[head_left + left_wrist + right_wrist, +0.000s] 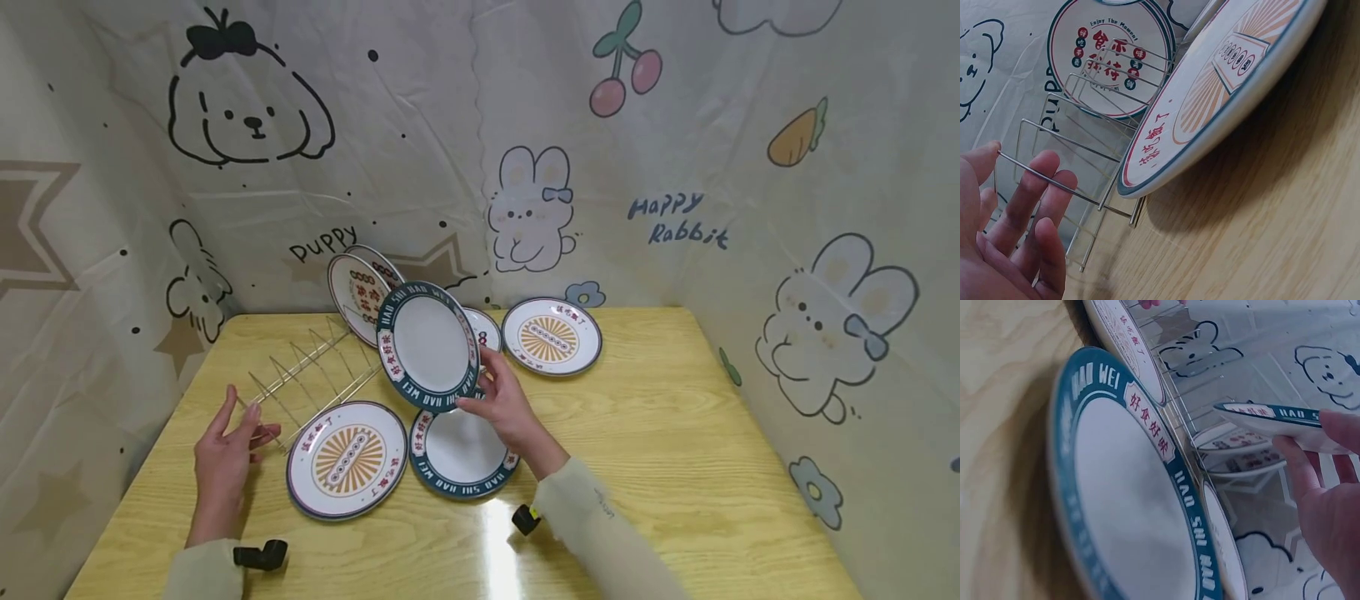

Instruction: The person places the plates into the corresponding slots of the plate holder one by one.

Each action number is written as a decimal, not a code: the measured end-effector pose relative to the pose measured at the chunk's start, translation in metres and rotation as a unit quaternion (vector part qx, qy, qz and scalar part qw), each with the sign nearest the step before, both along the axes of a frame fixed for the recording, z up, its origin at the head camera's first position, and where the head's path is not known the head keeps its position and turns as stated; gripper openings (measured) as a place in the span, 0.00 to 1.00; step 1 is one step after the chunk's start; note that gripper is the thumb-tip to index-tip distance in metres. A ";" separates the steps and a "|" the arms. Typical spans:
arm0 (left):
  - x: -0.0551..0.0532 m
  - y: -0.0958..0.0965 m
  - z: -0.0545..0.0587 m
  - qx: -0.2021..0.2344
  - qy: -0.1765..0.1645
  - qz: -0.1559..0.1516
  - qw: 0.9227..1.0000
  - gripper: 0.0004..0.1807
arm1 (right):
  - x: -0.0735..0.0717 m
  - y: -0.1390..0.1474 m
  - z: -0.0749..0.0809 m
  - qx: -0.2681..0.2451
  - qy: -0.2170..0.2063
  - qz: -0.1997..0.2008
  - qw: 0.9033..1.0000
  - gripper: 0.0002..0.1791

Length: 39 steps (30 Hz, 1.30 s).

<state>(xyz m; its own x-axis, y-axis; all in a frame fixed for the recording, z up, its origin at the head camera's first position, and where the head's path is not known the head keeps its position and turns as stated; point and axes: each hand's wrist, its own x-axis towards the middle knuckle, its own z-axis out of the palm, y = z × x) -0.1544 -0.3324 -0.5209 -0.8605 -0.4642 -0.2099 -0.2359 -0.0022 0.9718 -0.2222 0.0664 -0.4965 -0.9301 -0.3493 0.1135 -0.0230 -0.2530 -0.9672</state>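
My right hand (pixel 510 408) pinches the rim of a white plate with a dark green lettered border (pixel 431 343), thumb on the near face. The plate is tilted, raised above the table near the far end of a wire dish rack (pixel 300 367). At the rack's near end my left hand (pixel 225 467) holds the end wire between thumb and fingers, clearer in the left wrist view. Two white plates with red lettering (pixel 355 292) stand on edge at the rack's far end, partly hidden by the raised plate.
A sunburst plate (pixel 348 460) lies against the rack's right side. Beside it is another green-bordered plate (pixel 465 454). Farther back lie a second sunburst plate (pixel 551 337) and a mostly hidden plate (pixel 486 329). A printed curtain (pixel 420 125) encloses the wooden table (pixel 660 467).
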 end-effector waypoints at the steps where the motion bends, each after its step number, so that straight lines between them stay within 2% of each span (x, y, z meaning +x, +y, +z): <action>1: 0.000 0.000 0.000 0.000 0.000 -0.001 1.000 0.34 | -0.002 -0.005 0.001 0.002 0.006 -0.001 1.000 0.51; 6: 0.000 0.000 -0.001 -0.002 -0.002 0.003 1.000 0.34 | -0.007 -0.023 0.009 0.015 0.034 -0.011 0.999 0.50; 10: -0.002 -0.001 -0.003 -0.001 -0.004 0.008 1.000 0.34 | -0.008 -0.033 0.011 0.026 0.039 -0.015 0.999 0.49; 18: -0.001 0.001 -0.002 0.000 0.005 0.005 1.000 0.34 | -0.009 -0.042 0.008 0.039 0.039 -0.018 0.998 0.49; 25: -0.002 -0.002 -0.002 0.001 0.001 0.004 1.000 0.33 | -0.015 -0.049 0.003 0.062 0.056 -0.029 0.996 0.49; 39: -0.001 0.000 -0.002 -0.007 0.006 0.005 1.000 0.33 | -0.030 -0.070 -0.008 0.074 0.066 -0.019 0.995 0.48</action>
<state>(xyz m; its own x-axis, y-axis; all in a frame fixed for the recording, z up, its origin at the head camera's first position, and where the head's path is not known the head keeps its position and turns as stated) -0.1555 -0.3325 -0.5224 -0.8585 -0.4751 -0.1931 -0.2241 0.0090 0.9745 -0.2518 -0.0037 -0.5045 -0.9229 -0.3368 0.1866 -0.1600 -0.1055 -0.9815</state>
